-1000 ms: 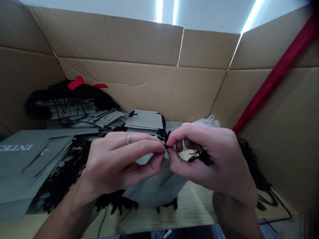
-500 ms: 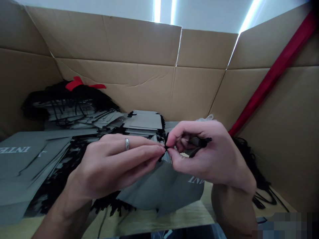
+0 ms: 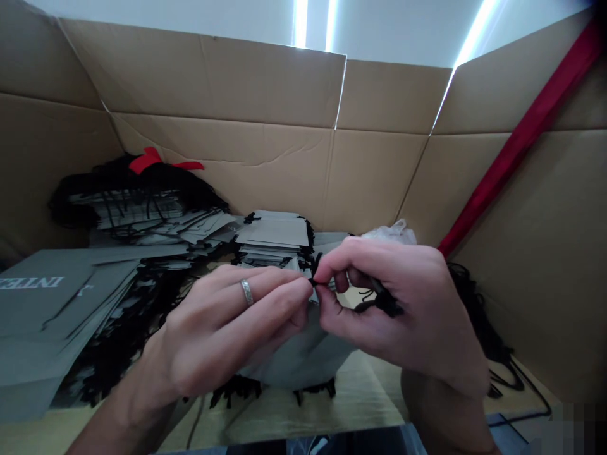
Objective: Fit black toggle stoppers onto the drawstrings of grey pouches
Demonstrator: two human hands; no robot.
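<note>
My left hand (image 3: 227,328), a ring on one finger, and my right hand (image 3: 393,303) meet at the fingertips in the middle of the view. Both pinch a thin black cord (image 3: 313,282) at the top edge of a grey paper bag (image 3: 303,360) that hangs below them. More black cord (image 3: 379,302) runs through my right palm. The bag's lower part rests near the wooden tabletop (image 3: 360,398).
Stacks of flat grey paper bags (image 3: 57,303) with black cord handles fill the left and middle, one pile (image 3: 137,202) topped by a red ribbon (image 3: 152,159). Cardboard walls (image 3: 265,126) surround the table. Loose black cords (image 3: 488,341) and a red strip (image 3: 516,139) lie at right.
My hands stayed pinched together on the cord. The bag dropped and tilted so its printed lettering no longer shows, and my left hand turned slightly.
</note>
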